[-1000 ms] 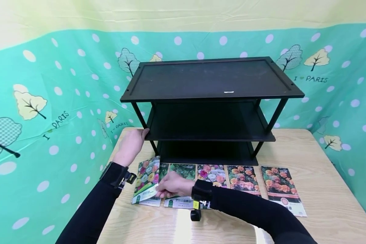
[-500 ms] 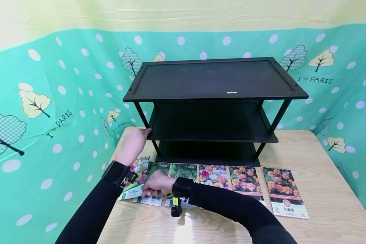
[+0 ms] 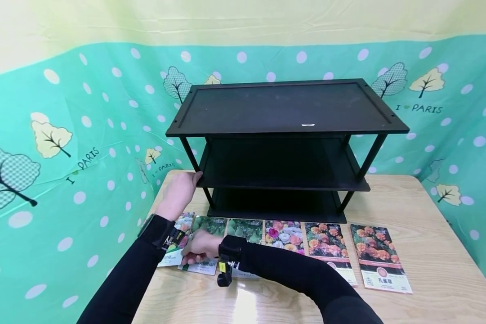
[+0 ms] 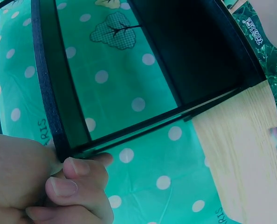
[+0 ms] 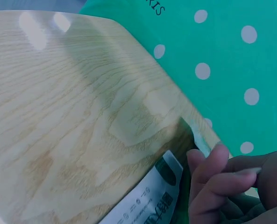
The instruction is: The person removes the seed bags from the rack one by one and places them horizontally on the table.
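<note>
My left hand grips the left front corner of the middle tier of a black three-tier shelf. In the left wrist view its curled fingers are up against the black frame. Low at the left, my right hand pinches the right edge of the leftmost seed packet, which has a flower picture and a white label. My left wrist covers part of that packet. In the right wrist view, another packet's white label lies beside the right fingers.
Right of the hand lie a green-pictured packet, a mixed-flower packet and two orange-flower packets, the last one slightly turned. All lie on the wooden table before the shelf. A dotted teal cloth encloses the table.
My right hand has moved left with the leftmost packet, drawing it off the neighbouring packet and lowering it to the table. The left hand keeps its grip on the shelf.
</note>
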Demonstrator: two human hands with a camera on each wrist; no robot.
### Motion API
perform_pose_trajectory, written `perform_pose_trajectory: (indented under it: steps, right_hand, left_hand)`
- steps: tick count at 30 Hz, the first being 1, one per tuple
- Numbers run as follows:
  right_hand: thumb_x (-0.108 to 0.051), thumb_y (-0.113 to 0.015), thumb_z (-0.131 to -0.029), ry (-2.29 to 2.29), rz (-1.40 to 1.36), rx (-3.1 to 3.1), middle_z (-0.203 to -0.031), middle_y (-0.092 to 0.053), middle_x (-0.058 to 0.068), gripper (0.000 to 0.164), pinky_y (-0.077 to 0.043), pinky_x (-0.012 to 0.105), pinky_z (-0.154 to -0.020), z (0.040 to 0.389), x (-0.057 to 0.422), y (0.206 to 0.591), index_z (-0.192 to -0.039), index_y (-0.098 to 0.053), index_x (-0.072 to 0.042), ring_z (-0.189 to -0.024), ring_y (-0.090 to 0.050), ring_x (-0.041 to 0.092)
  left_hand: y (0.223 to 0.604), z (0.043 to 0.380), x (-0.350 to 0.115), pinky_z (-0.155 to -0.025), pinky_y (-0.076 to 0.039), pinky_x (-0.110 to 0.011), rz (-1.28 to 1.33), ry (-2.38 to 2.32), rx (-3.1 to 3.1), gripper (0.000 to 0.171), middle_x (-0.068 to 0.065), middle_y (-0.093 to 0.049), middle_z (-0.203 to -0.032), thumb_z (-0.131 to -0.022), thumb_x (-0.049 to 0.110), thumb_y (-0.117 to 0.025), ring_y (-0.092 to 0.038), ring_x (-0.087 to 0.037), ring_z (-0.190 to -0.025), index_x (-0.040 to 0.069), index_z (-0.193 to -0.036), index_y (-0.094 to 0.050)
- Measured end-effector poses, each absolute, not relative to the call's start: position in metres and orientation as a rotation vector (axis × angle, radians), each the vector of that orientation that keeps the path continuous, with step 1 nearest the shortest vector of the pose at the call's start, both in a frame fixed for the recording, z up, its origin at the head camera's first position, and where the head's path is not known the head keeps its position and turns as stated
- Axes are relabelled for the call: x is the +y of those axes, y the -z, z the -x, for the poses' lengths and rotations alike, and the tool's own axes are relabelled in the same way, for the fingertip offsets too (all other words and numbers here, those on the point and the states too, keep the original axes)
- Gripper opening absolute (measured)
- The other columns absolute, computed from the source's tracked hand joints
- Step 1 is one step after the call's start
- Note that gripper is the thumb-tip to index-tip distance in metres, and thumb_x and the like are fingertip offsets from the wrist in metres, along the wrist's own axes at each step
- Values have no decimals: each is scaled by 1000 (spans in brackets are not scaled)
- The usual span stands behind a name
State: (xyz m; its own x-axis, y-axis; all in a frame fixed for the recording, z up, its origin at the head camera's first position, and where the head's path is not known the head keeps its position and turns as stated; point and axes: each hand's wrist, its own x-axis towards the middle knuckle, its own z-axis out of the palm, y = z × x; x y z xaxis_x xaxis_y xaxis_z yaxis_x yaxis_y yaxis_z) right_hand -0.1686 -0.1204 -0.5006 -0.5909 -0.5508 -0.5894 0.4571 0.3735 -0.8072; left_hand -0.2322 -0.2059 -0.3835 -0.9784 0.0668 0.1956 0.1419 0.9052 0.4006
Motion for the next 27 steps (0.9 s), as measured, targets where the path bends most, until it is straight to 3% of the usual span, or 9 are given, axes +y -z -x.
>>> perform_pose_trajectory:
  steps: [6, 9, 13, 19, 23, 27]
  right_hand:
    - [-10, -64, -91, 1343, 185, 1661, -86, -73, 24, 18, -32, 15, -38, 173, -106, 501, -84, -71, 5, -40, -52, 5]
    - [-11, -64, -92, 1312, 321, 1696, -86, -73, 23, 17, -34, 16, -39, 173, -95, 494, -89, -73, 3, -43, -53, 6]
    - [-13, -64, -93, 1276, 534, 1855, -84, -74, 17, 15, -40, 20, -44, 167, -77, 478, -91, -74, -1, -51, -59, 11]
    - [-23, -68, -91, 1248, 788, 2172, -88, -74, 1, 16, -52, 18, -64, 157, -25, 463, -97, -75, -11, -71, -65, 4]
    - [-29, -66, -93, 1322, 772, 2328, -99, -72, -1, 24, -52, 18, -76, 150, 20, 458, -110, -71, -12, -85, -64, 3]
    - [-29, -65, -94, 1428, 624, 2435, -102, -70, 0, 27, -54, 22, -75, 142, 64, 454, -117, -67, -14, -89, -65, 12]
  left_hand:
    - [382, 229, -212, -39, -28, -25, 363, 366, -2869, 30, -2, -36, -55, -106, 17, -43, -37, -14, -41, 0, -109, -68]
    - [380, 228, -216, -39, -29, -26, 349, 388, -2868, 30, -2, -36, -55, -106, 17, -43, -38, -15, -41, 0, -106, -67]
    - [377, 229, -219, -41, -29, -28, 167, 662, -2895, 38, 0, -31, -54, -107, 29, -39, -36, -17, -42, 7, -92, -65]
    - [384, 233, -219, -43, -26, -30, 147, 724, -2889, 43, -1, -30, -57, -108, 34, -35, -33, -18, -45, 10, -89, -65]
    - [397, 237, -221, -43, -25, -29, 152, 774, -2787, 52, 0, -30, -56, -107, 41, -30, -30, -18, -44, 12, -73, -55]
    - [414, 232, -223, -42, -25, -32, 49, 916, -2682, 61, -1, -31, -54, -104, 54, -23, -31, -20, -43, 10, -65, -39]
